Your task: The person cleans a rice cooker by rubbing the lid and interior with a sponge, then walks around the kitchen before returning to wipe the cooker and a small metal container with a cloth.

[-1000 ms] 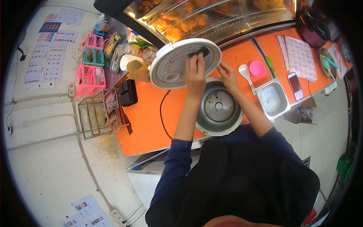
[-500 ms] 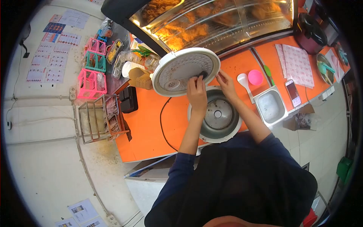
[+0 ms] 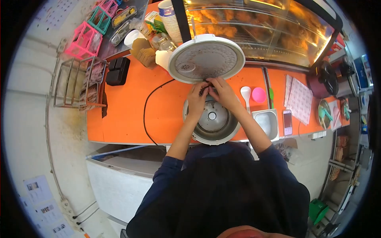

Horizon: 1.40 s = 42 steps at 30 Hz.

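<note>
A rice cooker (image 3: 232, 133) stands at the table's front edge without its inner pot, so the metal heating plate (image 3: 222, 119) shows, with dark specks on it. Its white lid (image 3: 241, 63) is raised, and the stained, dimpled inner side faces me. My left hand (image 3: 196, 99) and my right hand (image 3: 223, 94) meet at the back rim, just below the lid. Between the fingers of both is a small dark crumpled thing (image 3: 204, 89), mostly hidden; I cannot tell its kind. Both hands have their fingers closed around it.
A white rice paddle (image 3: 245, 94), a pink cup (image 3: 258, 95) and a square metal tub (image 3: 266, 123) lie to the right, with a phone (image 3: 287, 122) beyond. A heated display case (image 3: 254, 39) stands behind. The black cord (image 3: 146, 107) curves across the orange table (image 3: 123, 115).
My left hand has come down from the lid's inner side with the dark thing. My right hand has left the lid's edge and joined it. The view has turned.
</note>
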Tool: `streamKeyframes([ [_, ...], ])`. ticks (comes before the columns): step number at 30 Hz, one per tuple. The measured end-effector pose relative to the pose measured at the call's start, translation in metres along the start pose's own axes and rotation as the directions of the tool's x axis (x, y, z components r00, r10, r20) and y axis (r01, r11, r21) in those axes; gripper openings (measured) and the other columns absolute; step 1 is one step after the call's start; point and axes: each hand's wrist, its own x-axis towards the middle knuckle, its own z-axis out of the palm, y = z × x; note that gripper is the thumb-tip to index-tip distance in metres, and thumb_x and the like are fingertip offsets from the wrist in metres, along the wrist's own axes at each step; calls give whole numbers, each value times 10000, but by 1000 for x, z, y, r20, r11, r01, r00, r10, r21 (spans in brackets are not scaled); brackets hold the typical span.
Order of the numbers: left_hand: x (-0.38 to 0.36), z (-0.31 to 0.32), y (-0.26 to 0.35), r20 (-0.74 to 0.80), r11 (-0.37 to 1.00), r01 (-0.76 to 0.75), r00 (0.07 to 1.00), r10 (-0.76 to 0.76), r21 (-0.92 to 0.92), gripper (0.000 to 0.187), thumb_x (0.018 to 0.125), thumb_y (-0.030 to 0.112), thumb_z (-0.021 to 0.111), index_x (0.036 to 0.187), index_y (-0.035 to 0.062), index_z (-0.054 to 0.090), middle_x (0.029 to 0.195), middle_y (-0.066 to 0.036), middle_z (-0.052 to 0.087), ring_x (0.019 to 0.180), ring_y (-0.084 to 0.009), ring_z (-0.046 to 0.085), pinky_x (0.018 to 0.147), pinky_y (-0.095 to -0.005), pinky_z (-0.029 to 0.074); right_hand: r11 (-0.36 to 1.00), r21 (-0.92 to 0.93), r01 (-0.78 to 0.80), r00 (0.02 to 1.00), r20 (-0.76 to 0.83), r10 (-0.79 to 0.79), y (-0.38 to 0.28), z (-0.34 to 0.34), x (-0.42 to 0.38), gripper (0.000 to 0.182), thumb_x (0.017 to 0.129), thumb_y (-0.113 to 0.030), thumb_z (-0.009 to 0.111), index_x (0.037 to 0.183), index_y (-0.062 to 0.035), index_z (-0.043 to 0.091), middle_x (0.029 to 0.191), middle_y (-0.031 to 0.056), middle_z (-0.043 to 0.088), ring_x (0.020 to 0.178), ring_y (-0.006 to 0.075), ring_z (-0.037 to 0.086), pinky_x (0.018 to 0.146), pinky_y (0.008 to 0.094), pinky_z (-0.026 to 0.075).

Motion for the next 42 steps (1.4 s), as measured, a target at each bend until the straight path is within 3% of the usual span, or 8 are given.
streamKeyframes([
  [6,-1,-28,14,-2,996,-75,997,75,-43,243,849,41,708,1074,26,617,1025,-100,650,989,-221,632,883,-358,496,969,206,-133,982,157,102,-14,-16,-4,331,803,22,650,1125,-43,613,998,134,606,907,340,608,788,406,500],
  [9,31,-54,16,-403,940,-215,861,310,265,263,942,183,625,1140,18,573,1140,-138,583,1138,-257,550,989,-388,422,1000,-23,-12,966,-257,6,-25,-32,22,319,756,88,672,1050,-36,682,937,123,593,804,267,607,685,354,502],
  [11,68,-68,-1,-528,993,-100,847,50,-66,359,1022,289,482,1219,-5,544,1209,-157,557,1171,-247,524,1029,-383,387,957,-282,71,901,-393,-183,-28,-42,46,361,747,85,682,1084,-44,693,931,116,588,770,231,595,630,339,492],
  [13,94,-84,-4,-100,842,-38,995,-19,-538,464,1058,365,384,1267,-17,545,1245,-138,571,1172,-216,525,1037,-356,383,939,-329,102,881,-408,-239,-24,-36,76,371,741,77,696,1092,-44,696,928,113,586,772,232,597,629,341,497],
  [16,100,-76,-7,0,853,38,999,-45,-521,525,1065,405,350,1298,-22,546,1263,-116,586,1179,-200,524,1041,-334,383,936,-315,159,871,-401,-283,-34,-10,85,370,734,60,707,1091,-34,697,937,117,589,794,249,603,661,350,511],
  [24,98,-69,-3,-61,817,-6,998,-35,-576,491,1079,349,341,1279,-36,570,1229,-109,610,1161,-182,534,1027,-317,397,843,-290,453,866,-80,-493,-30,21,79,285,743,73,695,1021,6,691,977,137,622,858,291,620,729,371,528],
  [38,98,-65,0,-135,870,-92,990,29,-485,449,1073,325,377,1209,-40,599,1126,-114,650,1051,-177,586,945,-299,446,947,-255,196,895,-348,-279,-45,38,84,259,746,12,649,1003,42,664,955,150,598,842,311,591,728,385,511],
  [42,101,-66,0,-158,848,-122,986,46,-516,447,1071,327,382,1209,-38,600,1117,-114,651,1047,-177,587,939,-299,448,876,-288,387,902,-78,-425,-31,42,82,273,713,93,708,973,10,692,929,115,613,792,254,588,679,348,512],
])
